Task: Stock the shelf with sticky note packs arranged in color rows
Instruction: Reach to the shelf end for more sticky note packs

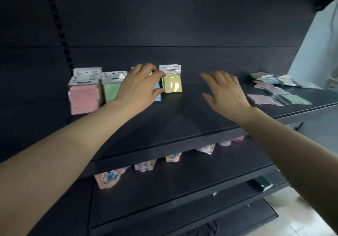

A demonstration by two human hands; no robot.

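On the dark shelf (pixel 182 115) several sticky note packs stand upright in a line: pink packs (pixel 84 97) at the left, a green pack (pixel 111 87), a blue pack (pixel 157 94) mostly hidden behind my left hand (pixel 139 86), and a yellow pack (pixel 172 82). My left hand pinches the yellow pack's left edge between thumb and fingers. My right hand (pixel 225 93) hovers above the shelf to the right of the yellow pack, fingers spread, holding nothing. A loose pile of packs (pixel 274 89) in mixed colours lies flat at the shelf's right end.
The shelf's back panel is dark, with a slotted upright (pixel 58 25) at the left. On the lower shelf (pixel 182 186) hang or stand several patterned pink packets (pixel 109 178). A pale floor (pixel 301 213) shows at the bottom right.
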